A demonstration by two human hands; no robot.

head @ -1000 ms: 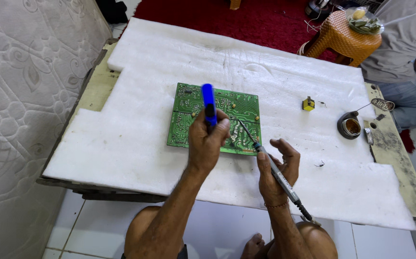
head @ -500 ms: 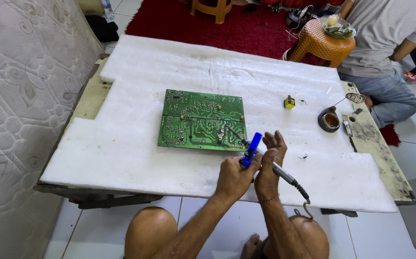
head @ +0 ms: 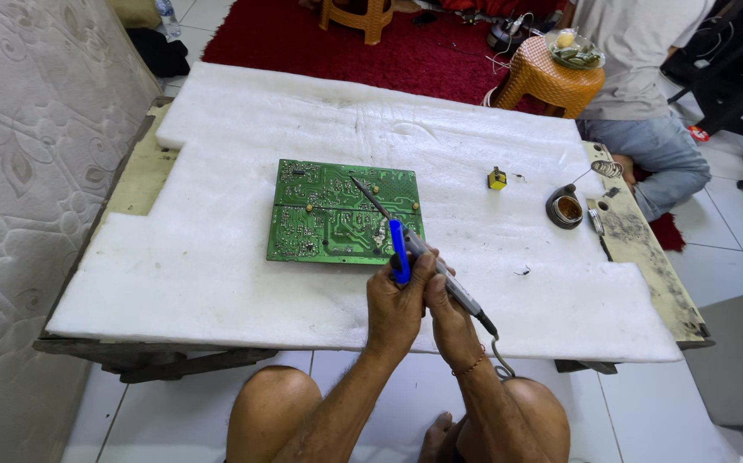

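A green circuit board (head: 329, 214) lies flat on the white foam pad (head: 217, 257) covering the table. My left hand (head: 395, 300) grips a blue pen-shaped tool (head: 399, 249) whose tip rests at the board's near right edge. Right beside it, my right hand (head: 447, 313) holds a grey soldering iron (head: 414, 240); its thin tip reaches out over the upper middle of the board. Both hands sit close together at the pad's near edge, and the iron's cable (head: 502, 360) hangs below my wrist.
A small yellow component (head: 497, 178) and a round tin with a wire coil (head: 565, 207) lie at the pad's right. Another person (head: 646, 77) sits beyond the table by a wicker stool (head: 547, 79). A quilted mattress (head: 20, 171) stands at the left. My knees are under the table's near edge.
The soldering iron's tip has swung out over the board. My left hand has drawn back from the board to the pad's near edge, beside my right hand.
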